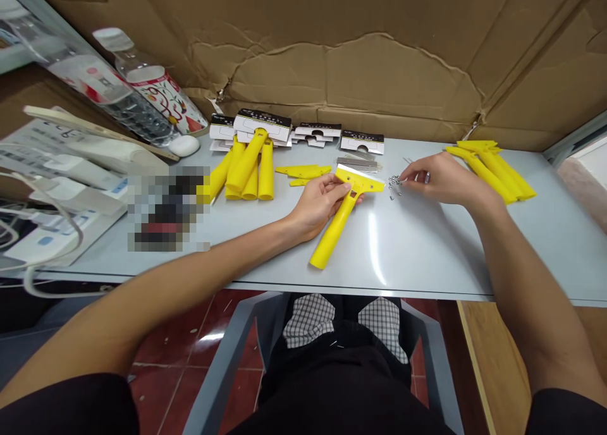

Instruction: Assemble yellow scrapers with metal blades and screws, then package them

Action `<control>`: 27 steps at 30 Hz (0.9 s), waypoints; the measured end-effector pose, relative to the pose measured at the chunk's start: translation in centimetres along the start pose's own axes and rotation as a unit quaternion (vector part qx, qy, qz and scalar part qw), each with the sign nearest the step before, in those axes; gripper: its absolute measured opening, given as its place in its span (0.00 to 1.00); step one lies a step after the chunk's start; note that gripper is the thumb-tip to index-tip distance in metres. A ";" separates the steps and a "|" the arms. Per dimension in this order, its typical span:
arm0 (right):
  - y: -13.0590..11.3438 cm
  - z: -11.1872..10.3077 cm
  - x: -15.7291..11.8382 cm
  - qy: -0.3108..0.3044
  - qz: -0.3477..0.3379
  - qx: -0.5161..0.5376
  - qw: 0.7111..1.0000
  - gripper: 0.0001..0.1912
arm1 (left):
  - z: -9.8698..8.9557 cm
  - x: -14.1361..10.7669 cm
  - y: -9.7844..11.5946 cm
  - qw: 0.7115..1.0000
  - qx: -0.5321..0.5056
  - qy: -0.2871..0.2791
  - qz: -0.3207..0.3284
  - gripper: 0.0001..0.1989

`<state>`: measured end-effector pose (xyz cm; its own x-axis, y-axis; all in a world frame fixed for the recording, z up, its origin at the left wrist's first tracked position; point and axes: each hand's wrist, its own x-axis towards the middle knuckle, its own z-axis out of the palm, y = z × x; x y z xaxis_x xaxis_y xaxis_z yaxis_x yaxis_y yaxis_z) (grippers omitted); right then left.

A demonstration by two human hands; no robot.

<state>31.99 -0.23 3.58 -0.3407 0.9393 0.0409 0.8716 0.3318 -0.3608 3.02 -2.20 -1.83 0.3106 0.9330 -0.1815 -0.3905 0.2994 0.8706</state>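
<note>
My left hand (320,204) is closed around the head of a yellow scraper (334,229), thumb on its face. The scraper's handle slants down toward the table's front edge, and a metal blade (349,171) shows along its top. To the right, my right hand (434,179) is low over a small pile of screws (394,183), its fingertips pinched together at the pile's edge. Whatever lies between those fingertips is too small to make out. Behind the scraper are a stack of metal blades (358,164) and loose yellow head plates (303,171).
Several yellow handles (249,169) are heaped at left, beside black-and-white header cards (263,125). More yellow scraper parts (497,169) lie at right. Plastic bottles (159,93) and white boxes (85,150) crowd the left side. Cardboard (355,74) walls the back of the grey table (427,251).
</note>
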 end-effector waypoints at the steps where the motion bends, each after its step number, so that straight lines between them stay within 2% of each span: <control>1: -0.1 0.1 0.0 -0.028 0.000 -0.005 1.000 0.11 | 0.0 0.0 0.0 1.000 0.001 -0.002 -0.001 0.03; 3: -0.3 0.3 0.0 -0.060 -0.003 -0.009 0.998 0.11 | 0.0 0.0 0.1 1.000 0.003 -0.002 -0.001 0.03; 5: -0.6 0.6 0.0 -0.066 -0.007 -0.011 0.998 0.09 | 0.1 -0.1 0.1 1.000 0.003 -0.001 0.000 0.04; 8: -0.6 1.2 0.0 -0.063 -0.004 -0.003 0.998 0.07 | 0.2 -0.1 0.2 1.000 0.003 0.000 0.003 0.04; 16: 0.0 2.2 0.2 -0.036 -0.025 0.004 0.999 0.10 | 0.1 -0.2 0.2 1.000 0.016 -0.004 0.000 0.04; 19: -0.6 1.9 0.2 0.006 -0.041 0.038 0.998 0.07 | 0.1 -0.2 0.0 1.000 0.023 -0.010 0.006 0.05; 22: -1.8 1.9 0.1 0.072 -0.074 0.091 0.990 0.03 | 0.1 -0.2 -0.1 0.999 0.041 -0.018 0.013 0.05; 25: -3.4 2.7 -0.1 0.133 -0.106 0.129 0.977 0.01 | 0.2 -0.5 -0.2 0.997 0.069 -0.024 0.025 0.05; 27: -4.6 3.6 -0.2 0.149 -0.134 0.134 0.971 0.01 | 0.3 -0.8 -0.3 0.994 0.096 -0.027 0.037 0.05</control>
<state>26.80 -2.30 1.89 -0.3911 0.8194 0.4191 0.6294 0.5704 -0.5277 3.20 -3.07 -1.78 0.3349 0.9377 -0.0930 -0.2425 0.1812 0.9531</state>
